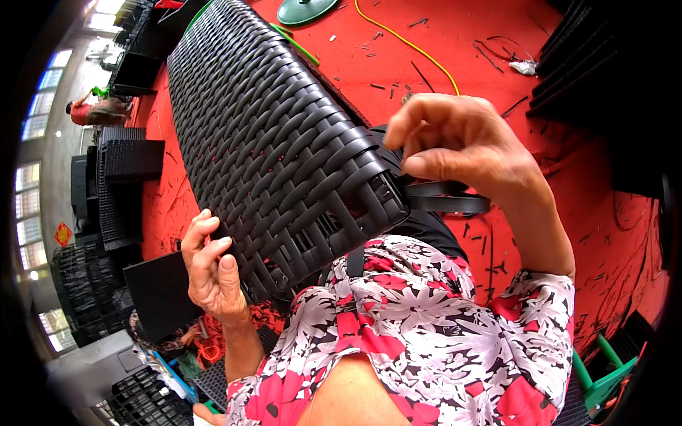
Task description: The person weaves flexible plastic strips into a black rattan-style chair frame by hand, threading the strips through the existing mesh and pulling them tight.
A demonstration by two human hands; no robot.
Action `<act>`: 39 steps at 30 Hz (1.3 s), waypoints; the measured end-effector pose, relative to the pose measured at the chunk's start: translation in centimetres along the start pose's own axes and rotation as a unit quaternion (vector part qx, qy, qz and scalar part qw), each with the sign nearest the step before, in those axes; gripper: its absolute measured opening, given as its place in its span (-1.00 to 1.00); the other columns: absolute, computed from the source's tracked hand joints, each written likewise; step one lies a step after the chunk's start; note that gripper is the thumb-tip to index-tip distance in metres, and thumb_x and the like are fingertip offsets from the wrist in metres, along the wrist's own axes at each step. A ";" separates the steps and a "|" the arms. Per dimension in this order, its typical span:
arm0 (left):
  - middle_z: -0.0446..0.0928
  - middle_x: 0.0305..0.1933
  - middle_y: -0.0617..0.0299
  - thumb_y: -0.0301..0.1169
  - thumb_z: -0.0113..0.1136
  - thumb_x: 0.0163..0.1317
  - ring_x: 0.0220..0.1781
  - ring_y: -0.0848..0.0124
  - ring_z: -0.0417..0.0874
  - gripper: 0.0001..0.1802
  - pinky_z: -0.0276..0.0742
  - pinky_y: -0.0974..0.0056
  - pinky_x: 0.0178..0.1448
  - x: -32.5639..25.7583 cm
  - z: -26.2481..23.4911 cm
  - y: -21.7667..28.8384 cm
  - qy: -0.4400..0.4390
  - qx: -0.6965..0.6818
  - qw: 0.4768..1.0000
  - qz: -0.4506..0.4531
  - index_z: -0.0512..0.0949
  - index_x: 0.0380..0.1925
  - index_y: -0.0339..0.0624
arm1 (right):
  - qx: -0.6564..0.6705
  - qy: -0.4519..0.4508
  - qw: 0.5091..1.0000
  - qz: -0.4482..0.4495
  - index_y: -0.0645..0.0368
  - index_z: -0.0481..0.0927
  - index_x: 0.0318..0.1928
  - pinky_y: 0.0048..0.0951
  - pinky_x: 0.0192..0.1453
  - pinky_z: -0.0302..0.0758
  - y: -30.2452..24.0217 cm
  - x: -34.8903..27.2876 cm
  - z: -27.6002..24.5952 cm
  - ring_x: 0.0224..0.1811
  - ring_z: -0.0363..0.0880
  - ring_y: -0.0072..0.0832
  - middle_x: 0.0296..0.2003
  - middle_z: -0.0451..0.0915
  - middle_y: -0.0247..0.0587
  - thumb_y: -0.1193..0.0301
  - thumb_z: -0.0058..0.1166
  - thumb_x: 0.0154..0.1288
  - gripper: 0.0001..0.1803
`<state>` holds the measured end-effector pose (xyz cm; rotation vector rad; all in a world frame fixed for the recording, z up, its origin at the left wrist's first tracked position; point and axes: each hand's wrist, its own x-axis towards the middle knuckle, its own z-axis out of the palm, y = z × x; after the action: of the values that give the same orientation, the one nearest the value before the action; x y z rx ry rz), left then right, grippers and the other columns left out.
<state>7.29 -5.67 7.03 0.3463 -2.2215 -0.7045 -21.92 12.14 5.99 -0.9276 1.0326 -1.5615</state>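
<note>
A black woven panel (273,135) of flat plastic strips lies slantwise across my lap, its far end at the upper left. Gaps in the weave show near its closest corner. My left hand (214,273) is at the panel's left edge, near the lower corner, fingers apart and bent, tips against or just beside the edge. Right of the panel, my right hand (465,142) is raised with fingers curled; a gap shows between thumb and forefinger, and I see nothing between them. A loose black strip (451,204) loops out from the panel's right corner beneath this hand.
Strip scraps litter the red floor covering (426,42), with a yellow cord (419,48) across it. A green round base (305,8) is beyond the panel. Dark stacked pieces (590,92) stand at right, woven furniture (131,160) at left. A person (96,110) is far left; a green stool (607,373) lower right.
</note>
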 end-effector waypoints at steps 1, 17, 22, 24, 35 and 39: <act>0.44 0.11 -0.07 -0.38 0.16 0.31 0.29 0.03 0.37 -0.80 0.17 -0.01 0.40 0.0 0.0 -0.1 0.001 -0.002 1.000 0.002 0.56 -0.20 -0.32 | -0.075 0.009 0.997 -0.031 0.29 0.57 -0.24 -0.62 -0.31 0.41 -0.2 -0.2 0.3 -0.39 0.49 -0.70 -0.41 0.58 -0.35 0.56 0.19 0.18 -0.87; 0.48 -0.15 0.05 -0.46 0.45 -0.22 -0.05 0.06 0.53 -0.67 0.46 0.08 0.02 2.8 -0.2 0.5 -0.142 0.165 0.972 0.086 0.54 -0.40 -0.26 | -0.695 -0.031 0.703 -0.147 0.20 0.38 -0.63 -0.30 -0.57 0.28 -2.4 2.7 4.1 -0.72 0.38 -0.22 -0.77 0.36 -0.18 0.40 0.28 0.00 -0.69; 0.53 -0.03 0.03 -0.52 0.32 0.09 0.06 0.17 0.55 -0.82 0.42 0.20 0.17 2.2 -0.3 -0.5 -0.103 0.049 0.993 0.004 0.56 -0.30 -0.29 | -0.712 0.005 0.691 -0.122 0.19 0.40 -0.55 -0.08 -0.44 0.32 -1.7 2.4 4.9 -0.58 0.46 -0.07 -0.66 0.44 -0.09 0.37 0.20 0.10 -0.74; 0.56 -0.09 0.07 -0.53 0.29 0.14 -0.02 0.24 0.58 -0.85 0.46 0.23 0.10 0.7 -0.4 -2.8 -0.003 -0.009 1.000 0.013 0.57 -0.28 -0.30 | -0.742 -0.026 0.666 -0.079 0.22 0.46 -0.44 -0.11 -0.42 0.37 -2.1 1.7 4.6 -0.51 0.53 -0.11 -0.47 0.56 -0.08 0.37 0.20 0.16 -0.78; 0.57 -0.15 0.06 -0.50 0.43 -0.14 -0.09 0.14 0.56 -0.70 0.40 0.12 0.00 -4.8 4.3 -4.0 0.153 0.033 0.988 0.019 0.57 -0.34 -0.23 | -0.676 -0.041 0.685 -0.270 0.24 0.59 -0.32 -0.36 -0.39 0.55 -0.2 4.4 9.1 -0.41 0.63 -0.28 -0.37 0.62 -0.16 0.53 0.33 -0.03 -0.78; 0.56 -0.15 0.02 -0.49 0.42 -0.13 -0.11 0.13 0.56 -0.70 0.36 0.15 -0.02 -4.8 5.9 -4.4 0.204 -0.002 0.978 0.047 0.56 -0.34 -0.23 | -0.634 -0.080 0.732 -0.237 0.24 0.61 -0.29 -0.40 -0.41 0.50 1.5 5.7 9.9 -0.45 0.59 -0.29 -0.41 0.58 -0.18 0.54 0.34 -0.03 -0.76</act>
<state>6.24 -4.91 -1.64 0.3466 -1.8340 -0.5325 -13.44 4.72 8.32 -2.3557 1.8530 -0.9083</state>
